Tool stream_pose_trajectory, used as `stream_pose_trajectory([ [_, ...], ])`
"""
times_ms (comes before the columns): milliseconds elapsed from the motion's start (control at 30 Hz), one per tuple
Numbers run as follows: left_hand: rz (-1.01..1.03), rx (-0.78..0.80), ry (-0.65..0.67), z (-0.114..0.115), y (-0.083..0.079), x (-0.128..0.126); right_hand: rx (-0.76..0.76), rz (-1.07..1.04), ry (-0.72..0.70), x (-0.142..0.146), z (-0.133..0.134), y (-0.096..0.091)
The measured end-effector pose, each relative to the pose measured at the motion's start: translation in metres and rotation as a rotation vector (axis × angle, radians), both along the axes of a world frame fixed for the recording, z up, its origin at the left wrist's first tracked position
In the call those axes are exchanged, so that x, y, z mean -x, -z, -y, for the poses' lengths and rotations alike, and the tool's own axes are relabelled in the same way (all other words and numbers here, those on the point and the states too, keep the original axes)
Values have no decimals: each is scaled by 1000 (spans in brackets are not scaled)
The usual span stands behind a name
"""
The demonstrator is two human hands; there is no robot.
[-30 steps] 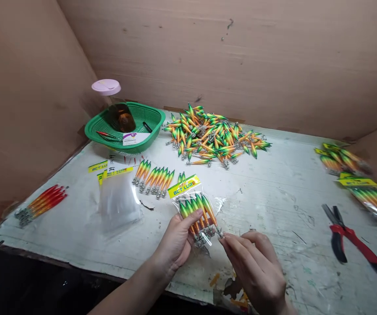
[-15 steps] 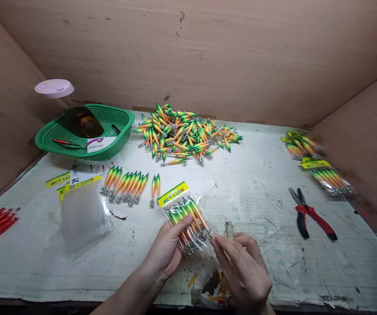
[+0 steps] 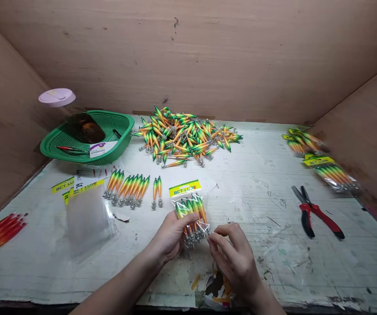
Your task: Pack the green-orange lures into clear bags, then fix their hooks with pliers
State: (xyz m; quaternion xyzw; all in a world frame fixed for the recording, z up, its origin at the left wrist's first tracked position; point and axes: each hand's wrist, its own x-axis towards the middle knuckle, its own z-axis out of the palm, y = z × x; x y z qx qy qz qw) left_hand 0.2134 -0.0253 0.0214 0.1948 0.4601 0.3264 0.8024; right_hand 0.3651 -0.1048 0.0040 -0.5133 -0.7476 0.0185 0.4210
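Note:
A clear plastic bag of fishing lures [image 3: 191, 214], topped by a yellow "BCT LURE" header, is tilted slightly above the table near the middle. My left hand [image 3: 171, 234] grips it from the left, thumb across the front. The green-and-orange lures inside lie side by side, their hooks toward the bottom. At the bag's lower right corner, my right hand [image 3: 232, 251] pinches with thumb and forefinger by the hooks; the exact contact is partly hidden. Beyond the bag lie two loose lures [image 3: 157, 192] and a row of several more [image 3: 129, 190].
A large lure pile [image 3: 188, 135] lies at the back. A green basket [image 3: 122, 144] with a lidded cup [image 3: 86, 127] stands back left. Empty header bags [image 3: 88, 218] and red lures [image 3: 2, 232] lie left. Pliers [image 3: 318, 214] and filled bags [image 3: 334, 175] lie right.
The bag has turned more upright in my left hand. My right hand's fingers stay at its lower right corner, with the hand slightly shifted. The whole view has swung a little.

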Motion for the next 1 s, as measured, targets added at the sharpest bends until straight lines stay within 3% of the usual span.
stream_pose_trajectory([
  [133,-67,-78,9,-3,8,8,53,12,16,1,-4,8],
  [200,-234,-233,22,0,15,18,84,29,23,1,-6,12],
  [300,-628,-712,178,8,27,34,111,64,26,1,-8,20],
  [400,-896,-1230,485,12,36,41,126,110,15,2,-10,26],
  [500,-958,-1487,696,9,40,37,125,173,-10,0,-12,28],
  [600,-988,-1563,725,4,42,32,95,236,-46,-1,-16,28],
  [1000,-936,-1654,609,-3,49,35,78,308,-71,3,-28,25],
])
